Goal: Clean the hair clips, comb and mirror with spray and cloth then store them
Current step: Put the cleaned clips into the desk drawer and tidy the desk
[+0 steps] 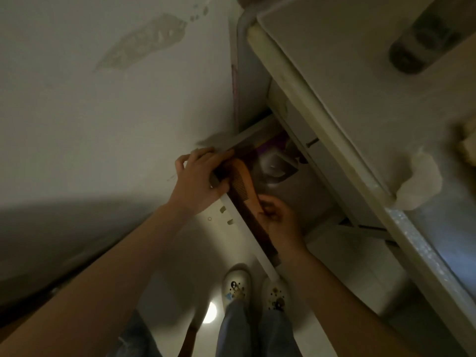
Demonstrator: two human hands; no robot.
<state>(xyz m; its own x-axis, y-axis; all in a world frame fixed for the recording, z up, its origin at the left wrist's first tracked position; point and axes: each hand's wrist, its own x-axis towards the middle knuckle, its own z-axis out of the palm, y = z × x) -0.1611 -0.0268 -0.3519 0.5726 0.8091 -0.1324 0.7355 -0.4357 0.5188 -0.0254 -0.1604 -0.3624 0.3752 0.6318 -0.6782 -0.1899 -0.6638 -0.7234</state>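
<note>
A dim room, a pale wall on the left and a white desk (342, 81) on the right with its drawer (247, 215) pulled open. Your left hand (199, 180) reaches forward, fingers curled over the drawer's front corner. Your right hand (278, 217) pinches one end of the wooden comb (243, 180), which lies just inside the drawer front. No legible writing shows.

The comb (244, 184) lies in the open drawer (247, 228) under the countertop (347, 86) — left hand (201, 181) on the drawer's front edge, right hand (279, 217) at the comb's near end.
</note>
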